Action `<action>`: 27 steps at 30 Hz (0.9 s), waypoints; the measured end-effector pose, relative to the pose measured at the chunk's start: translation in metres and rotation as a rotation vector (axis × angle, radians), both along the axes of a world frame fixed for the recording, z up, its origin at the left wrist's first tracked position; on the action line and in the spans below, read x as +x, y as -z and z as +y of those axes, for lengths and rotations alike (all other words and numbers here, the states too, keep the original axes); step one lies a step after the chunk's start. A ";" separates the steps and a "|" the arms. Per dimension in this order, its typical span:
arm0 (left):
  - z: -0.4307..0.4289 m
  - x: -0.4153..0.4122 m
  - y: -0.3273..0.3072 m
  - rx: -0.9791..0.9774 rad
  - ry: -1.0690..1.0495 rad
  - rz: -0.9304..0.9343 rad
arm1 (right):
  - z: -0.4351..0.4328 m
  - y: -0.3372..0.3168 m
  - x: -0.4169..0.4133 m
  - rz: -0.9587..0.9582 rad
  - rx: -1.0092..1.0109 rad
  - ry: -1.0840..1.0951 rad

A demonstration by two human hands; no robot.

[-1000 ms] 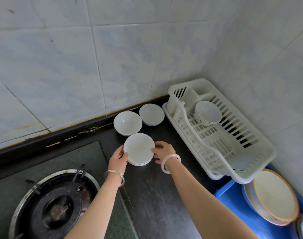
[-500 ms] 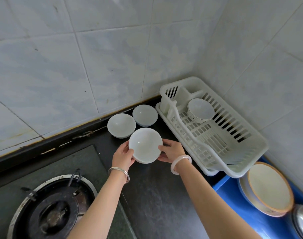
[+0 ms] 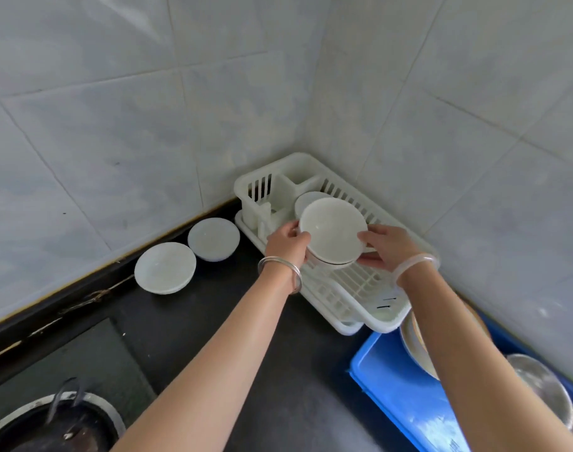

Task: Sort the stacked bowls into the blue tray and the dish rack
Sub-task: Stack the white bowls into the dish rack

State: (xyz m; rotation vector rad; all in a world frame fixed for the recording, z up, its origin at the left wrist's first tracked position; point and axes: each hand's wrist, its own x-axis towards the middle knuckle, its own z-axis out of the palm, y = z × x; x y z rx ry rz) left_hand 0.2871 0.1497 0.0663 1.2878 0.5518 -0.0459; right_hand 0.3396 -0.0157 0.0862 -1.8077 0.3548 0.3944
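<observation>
Bowl stack [image 3: 332, 234] was held over the middle of the dish rack [image 3: 360, 288], gripped from both sides. Left hand [image 3: 286, 244] was curled round the left rim, thumb on top. Right hand [image 3: 387, 247] was clamped on the right rim, thumb over the edge, fingers underneath. A racked bowl [image 3: 306, 199] was seen just behind the stack, at the rack's far end. Rack was set in the counter's [image 3: 278, 386] back right corner. A loose bowl [image 3: 165, 267] and a second loose bowl [image 3: 213, 239] were seen side by side along the back edge. Blue tray [image 3: 392, 383] was placed at the right edge, just beside the rack.
</observation>
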 end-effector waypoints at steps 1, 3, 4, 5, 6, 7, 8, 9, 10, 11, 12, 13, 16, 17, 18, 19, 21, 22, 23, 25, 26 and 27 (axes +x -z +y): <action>-0.009 0.010 0.000 -0.011 0.020 0.018 | -0.010 -0.001 0.008 0.006 0.004 0.040; -0.026 0.026 0.004 -0.026 0.053 0.058 | -0.027 0.001 0.023 0.036 -0.009 0.086; -0.034 0.034 0.007 -0.011 0.078 0.077 | -0.035 0.004 0.030 0.056 -0.022 0.091; -0.042 0.040 0.011 0.009 0.108 0.095 | -0.042 0.008 0.037 0.073 -0.041 0.092; -0.050 0.046 0.015 0.022 0.133 0.111 | -0.049 0.014 0.042 0.084 -0.065 0.096; -0.058 0.052 0.019 0.027 0.151 0.128 | -0.056 0.020 0.047 0.091 -0.093 0.096; -0.065 0.057 0.024 0.025 0.163 0.148 | -0.062 0.027 0.051 0.096 -0.118 0.093; -0.071 0.063 0.029 0.016 0.170 0.169 | -0.067 0.034 0.054 0.103 -0.138 0.084; -0.077 0.068 0.034 0.002 0.178 0.193 | -0.072 0.040 0.057 0.110 -0.151 0.077; -0.083 0.072 0.038 -0.012 0.191 0.219 | -0.076 0.046 0.061 0.116 -0.166 0.072; -0.087 0.076 0.041 -0.016 0.212 0.244 | -0.080 0.051 0.065 0.119 -0.188 0.067; -0.091 0.080 0.044 -0.009 0.238 0.262 | -0.082 0.054 0.069 0.123 -0.222 0.056; -0.098 0.088 0.050 0.052 0.301 0.303 | -0.086 0.063 0.077 0.114 -0.347 0.001; -0.100 0.090 0.051 0.065 0.311 0.312 | -0.086 0.065 0.078 0.115 -0.368 -0.015; -0.101 0.092 0.052 0.078 0.318 0.320 | -0.086 0.067 0.080 0.117 -0.379 -0.035; -0.101 0.094 0.054 0.091 0.324 0.326 | -0.086 0.069 0.082 0.121 -0.395 -0.067; -0.101 0.096 0.059 0.110 0.331 0.330 | -0.084 0.073 0.086 0.141 -0.438 -0.142; -0.101 0.097 0.061 0.122 0.335 0.327 | -0.083 0.074 0.087 0.153 -0.453 -0.160; -0.101 0.098 0.062 0.135 0.339 0.324 | -0.083 0.075 0.088 0.165 -0.459 -0.166; -0.102 0.099 0.065 0.146 0.346 0.315 | -0.082 0.077 0.092 0.184 -0.462 -0.165; -0.101 0.098 0.066 0.139 0.349 0.312 | -0.081 0.077 0.093 0.194 -0.461 -0.164; -0.102 0.097 0.067 0.121 0.350 0.314 | -0.080 0.077 0.094 0.206 -0.459 -0.163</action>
